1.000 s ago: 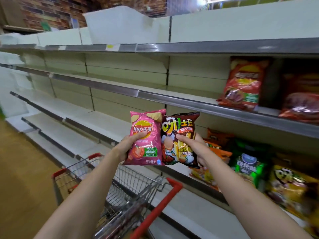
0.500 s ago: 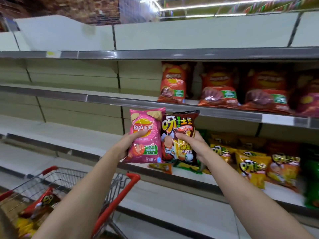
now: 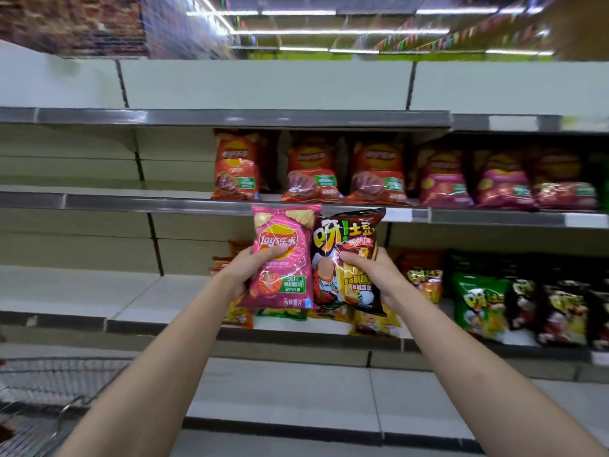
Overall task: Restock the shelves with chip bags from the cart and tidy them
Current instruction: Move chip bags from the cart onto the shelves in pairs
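Both bags up, upright, side by side and touching: left hand (image 3: 245, 270) grips the pink chip bag (image 3: 283, 258), right hand (image 3: 372, 275) grips the dark chip bag (image 3: 347, 258). Matching pink bags (image 3: 474, 183) sit up-right of the middle shelf edge (image 3: 164, 204); right hand's nearer.
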A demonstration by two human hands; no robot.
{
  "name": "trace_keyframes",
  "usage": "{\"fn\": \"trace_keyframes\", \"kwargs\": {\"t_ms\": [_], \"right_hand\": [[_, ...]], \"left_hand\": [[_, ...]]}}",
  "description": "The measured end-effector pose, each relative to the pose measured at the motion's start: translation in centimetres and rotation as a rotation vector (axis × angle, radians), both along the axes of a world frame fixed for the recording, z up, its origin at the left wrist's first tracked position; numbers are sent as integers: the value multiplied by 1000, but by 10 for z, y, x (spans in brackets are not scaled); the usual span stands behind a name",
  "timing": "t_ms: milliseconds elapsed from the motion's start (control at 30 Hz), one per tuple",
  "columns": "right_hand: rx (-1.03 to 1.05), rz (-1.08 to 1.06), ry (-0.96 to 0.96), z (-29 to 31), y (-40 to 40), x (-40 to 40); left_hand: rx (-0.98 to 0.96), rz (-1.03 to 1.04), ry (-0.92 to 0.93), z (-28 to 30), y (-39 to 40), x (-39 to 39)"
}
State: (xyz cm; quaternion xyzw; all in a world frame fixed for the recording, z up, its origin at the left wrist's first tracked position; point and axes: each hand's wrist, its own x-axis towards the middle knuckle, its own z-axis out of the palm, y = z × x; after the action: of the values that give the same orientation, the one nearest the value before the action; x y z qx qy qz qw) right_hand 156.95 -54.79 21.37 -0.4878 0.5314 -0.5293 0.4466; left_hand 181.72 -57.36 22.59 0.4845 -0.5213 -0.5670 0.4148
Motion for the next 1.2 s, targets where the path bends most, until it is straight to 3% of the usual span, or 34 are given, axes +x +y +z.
{"fn": "trace_keyframes", "kwargs": {"t_ms": [633,1200], "right_hand": [[-54,-374,-40,7,112,-185],[-139,-417,48,57,50,-288]], "left_hand": [[-58,-338,-7,12,18,-220],[-111,-321,38,67,-85,-331]]}}
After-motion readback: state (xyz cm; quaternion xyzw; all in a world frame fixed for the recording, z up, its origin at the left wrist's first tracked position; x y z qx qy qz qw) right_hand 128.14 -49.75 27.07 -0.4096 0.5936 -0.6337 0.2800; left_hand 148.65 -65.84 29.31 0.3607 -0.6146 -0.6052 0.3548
